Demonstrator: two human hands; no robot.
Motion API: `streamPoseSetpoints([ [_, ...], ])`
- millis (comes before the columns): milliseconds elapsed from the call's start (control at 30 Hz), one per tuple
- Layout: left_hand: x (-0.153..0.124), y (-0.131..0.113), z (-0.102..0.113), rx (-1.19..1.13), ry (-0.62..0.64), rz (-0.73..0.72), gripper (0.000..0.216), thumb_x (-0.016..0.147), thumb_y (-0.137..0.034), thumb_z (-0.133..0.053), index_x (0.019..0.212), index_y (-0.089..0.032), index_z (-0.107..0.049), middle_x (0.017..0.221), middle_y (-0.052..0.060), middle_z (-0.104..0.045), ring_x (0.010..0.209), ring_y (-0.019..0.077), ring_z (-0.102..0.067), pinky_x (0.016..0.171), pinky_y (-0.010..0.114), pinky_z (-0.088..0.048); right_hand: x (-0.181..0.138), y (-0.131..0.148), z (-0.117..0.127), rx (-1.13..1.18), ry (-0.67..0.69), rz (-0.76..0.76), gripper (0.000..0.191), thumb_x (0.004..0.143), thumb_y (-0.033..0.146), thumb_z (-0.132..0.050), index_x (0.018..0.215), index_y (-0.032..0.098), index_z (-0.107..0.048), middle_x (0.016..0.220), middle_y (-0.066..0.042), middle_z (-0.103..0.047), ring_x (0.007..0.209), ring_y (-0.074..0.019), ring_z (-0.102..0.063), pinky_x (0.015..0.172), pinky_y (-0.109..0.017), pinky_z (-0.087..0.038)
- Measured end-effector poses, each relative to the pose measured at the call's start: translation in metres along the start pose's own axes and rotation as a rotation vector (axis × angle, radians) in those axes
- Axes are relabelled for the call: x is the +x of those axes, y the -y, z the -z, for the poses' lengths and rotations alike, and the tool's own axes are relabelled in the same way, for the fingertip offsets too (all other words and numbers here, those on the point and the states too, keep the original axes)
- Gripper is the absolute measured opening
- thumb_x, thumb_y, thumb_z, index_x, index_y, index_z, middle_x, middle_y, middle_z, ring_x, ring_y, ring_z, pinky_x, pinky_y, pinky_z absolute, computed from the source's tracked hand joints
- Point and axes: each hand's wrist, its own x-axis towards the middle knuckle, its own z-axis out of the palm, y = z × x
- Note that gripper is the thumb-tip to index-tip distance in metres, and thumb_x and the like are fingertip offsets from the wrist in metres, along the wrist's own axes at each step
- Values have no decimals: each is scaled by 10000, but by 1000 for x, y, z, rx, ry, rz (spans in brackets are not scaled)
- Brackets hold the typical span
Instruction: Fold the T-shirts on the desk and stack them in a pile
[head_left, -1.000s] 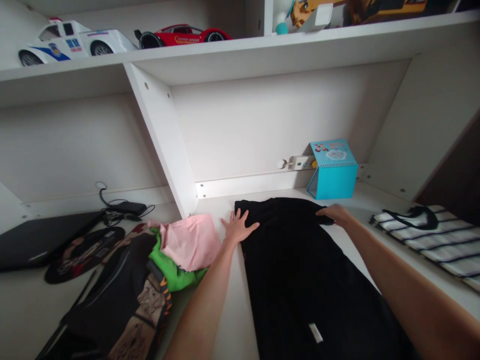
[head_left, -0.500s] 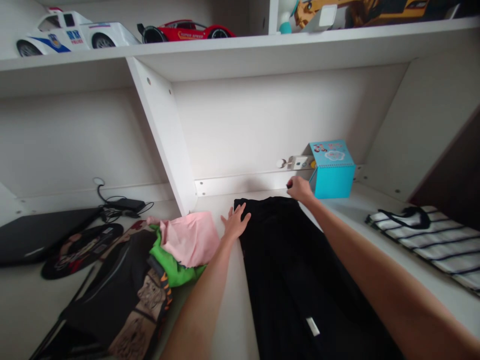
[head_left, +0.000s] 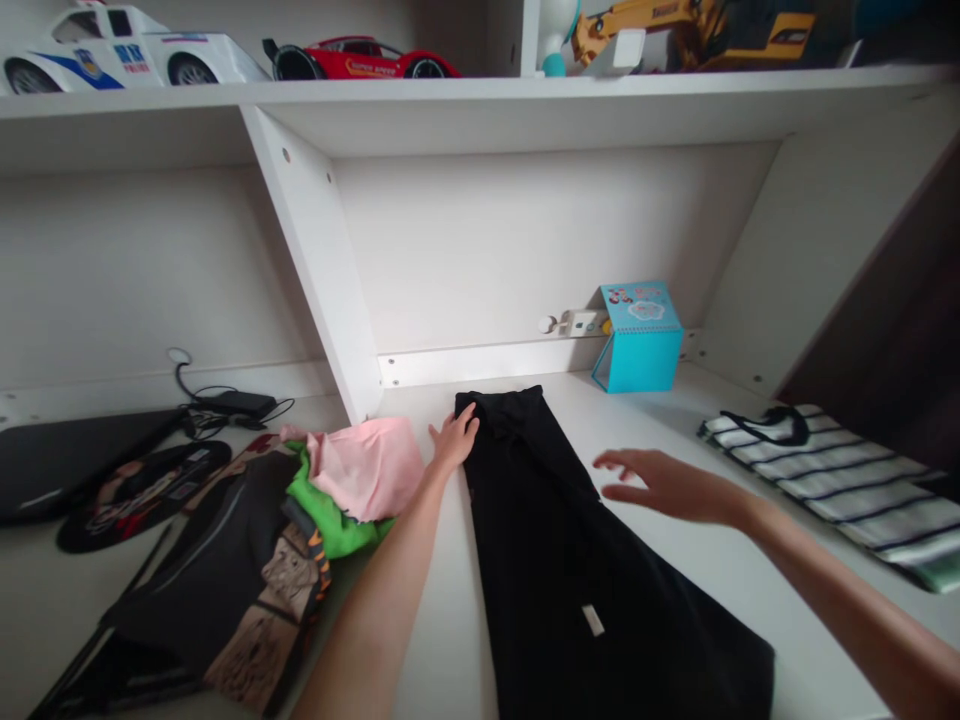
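Observation:
A black garment [head_left: 577, 560] lies lengthwise on the white desk [head_left: 660, 420], folded into a narrow strip with a small white tag showing. My left hand [head_left: 452, 440] rests flat on its far left corner, fingers spread. My right hand [head_left: 660, 485] hovers open, palm down, just above the garment's right edge and holds nothing.
A pile of clothes, pink [head_left: 367, 468], green and dark printed [head_left: 225, 580], lies to the left. A striped shirt [head_left: 832, 480] lies folded at the right. A blue box [head_left: 637, 338] stands at the back wall. A laptop [head_left: 67, 455] and cables are far left. Toy cars [head_left: 352, 60] stand on the upper shelf.
My right hand folded the garment's right side over toward the left, then let go and drew back. The garment is narrower now. My left hand stayed on the corner.

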Motion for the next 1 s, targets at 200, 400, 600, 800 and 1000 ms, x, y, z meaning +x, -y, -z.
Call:
streamPoseSetpoints([
  [200, -4, -5, 1, 63, -21, -42, 465, 911, -463, -260, 1355, -347, -328, 1362, 6, -455, 1329, 262, -245, 1019, 646, -113, -97, -36, -48, 6, 106, -231, 208, 744, 349, -545, 928, 253, -568, 710, 0, -621, 650, -171, -576, 600, -264, -420],
  [400, -7, -36, 9, 148, -164, -97, 415, 917, -378, -301, 1288, -274, -453, 1421, 30, -364, 1335, 240, -237, 1065, 543, -175, -113, 13, -53, -56, -219, -40, 59, 763, 276, -462, 797, 267, -510, 812, -40, -595, 704, -191, -586, 640, -307, -471],
  [600, 19, -79, 9, 177, 94, -299, 424, 905, -372, -332, 1249, -199, -510, 1356, 49, -454, 1294, 188, -338, 1073, 292, -249, -121, 83, -40, 236, 274, 393, 175, 848, 311, -510, 987, 348, -610, 959, 8, -665, 817, -149, -652, 718, -220, -530],
  [800, 34, -84, -6, 206, 247, -228, 555, 848, -533, -391, 1340, -276, -394, 1441, 56, -329, 1348, 261, -224, 1080, 442, -179, -105, 42, -82, -214, -20, 430, 577, 825, 451, -531, 1347, 228, -432, 1345, -115, -426, 1187, -319, -454, 898, -416, -487],
  [1000, 33, -74, -19, 234, 345, -84, 790, 750, -764, -237, 1418, -345, -186, 1511, 60, -41, 1368, 316, 55, 1040, 597, -37, -112, -1, -138, -585, -350, 638, 674, 879, 379, -451, 1446, 233, -118, 1256, -88, -475, 1033, -276, -580, 707, -318, -565],
])
